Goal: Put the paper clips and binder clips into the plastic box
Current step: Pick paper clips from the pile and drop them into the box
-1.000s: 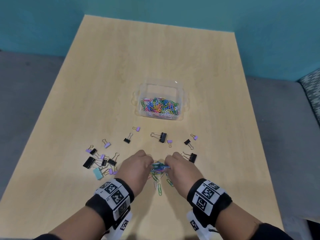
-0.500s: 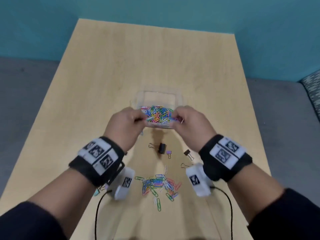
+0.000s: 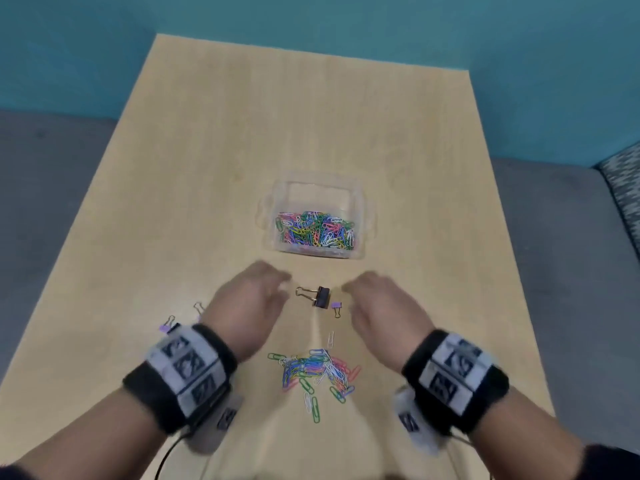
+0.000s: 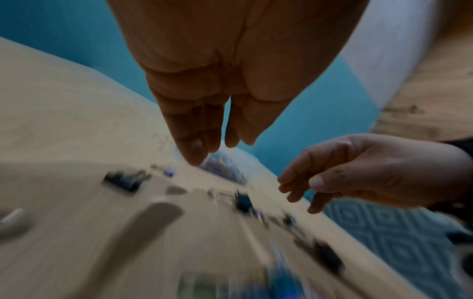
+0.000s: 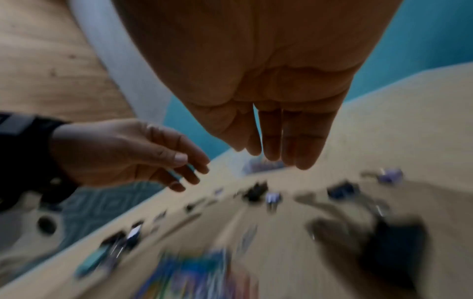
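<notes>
A clear plastic box sits mid-table, its near half filled with coloured paper clips. Nearer me lies a loose heap of paper clips. Between box and heap, a black binder clip and a small purple binder clip rest on the wood. My left hand and right hand hover blurred on either side of these two, fingers relaxed and empty. In the wrist views the left hand and right hand show straight fingers holding nothing.
More binder clips lie at the left, partly hidden behind my left wrist. The wooden table is bare beyond the box, with a teal wall behind. Grey floor flanks both sides and a patterned cushion sits at the right.
Both hands carried a pinch of paper clips from the heap to the box, let them go there, and have now pulled back toward me, empty.
</notes>
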`<action>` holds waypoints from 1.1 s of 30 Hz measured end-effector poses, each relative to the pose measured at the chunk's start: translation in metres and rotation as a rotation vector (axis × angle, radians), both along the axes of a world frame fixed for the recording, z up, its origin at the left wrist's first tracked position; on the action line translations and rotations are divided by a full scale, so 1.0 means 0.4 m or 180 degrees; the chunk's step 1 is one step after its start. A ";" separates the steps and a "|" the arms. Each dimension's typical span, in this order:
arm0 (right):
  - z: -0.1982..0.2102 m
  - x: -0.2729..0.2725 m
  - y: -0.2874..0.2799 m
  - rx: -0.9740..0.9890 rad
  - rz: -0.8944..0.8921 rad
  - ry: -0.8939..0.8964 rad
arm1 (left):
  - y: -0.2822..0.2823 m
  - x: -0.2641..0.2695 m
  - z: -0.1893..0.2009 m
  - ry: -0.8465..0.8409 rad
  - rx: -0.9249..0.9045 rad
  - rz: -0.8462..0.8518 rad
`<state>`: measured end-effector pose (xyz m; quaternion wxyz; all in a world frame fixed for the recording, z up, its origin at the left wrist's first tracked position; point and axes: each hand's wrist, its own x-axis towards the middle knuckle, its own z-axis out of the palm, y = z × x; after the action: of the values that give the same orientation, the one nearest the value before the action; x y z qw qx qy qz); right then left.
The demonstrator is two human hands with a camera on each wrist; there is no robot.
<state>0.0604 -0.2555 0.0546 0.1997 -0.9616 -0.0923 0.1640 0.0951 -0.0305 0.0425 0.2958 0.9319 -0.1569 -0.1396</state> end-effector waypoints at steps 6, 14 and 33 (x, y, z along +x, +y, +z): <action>-0.106 -0.171 0.045 -0.0323 0.0806 0.0121 | 0.002 -0.189 -0.106 -0.0093 0.0745 -0.0792; -0.106 -0.268 0.059 -0.0377 0.0812 0.0012 | 0.014 -0.276 -0.102 -0.0428 0.0754 -0.1107; -0.154 -0.203 0.099 -0.0228 -0.0109 0.0138 | -0.072 -0.241 -0.146 0.0061 0.0683 -0.0109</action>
<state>-0.0209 -0.2160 -0.0068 0.1699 -0.9658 -0.0656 0.1846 -0.0011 -0.0594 -0.0159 0.1934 0.9540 -0.1541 -0.1696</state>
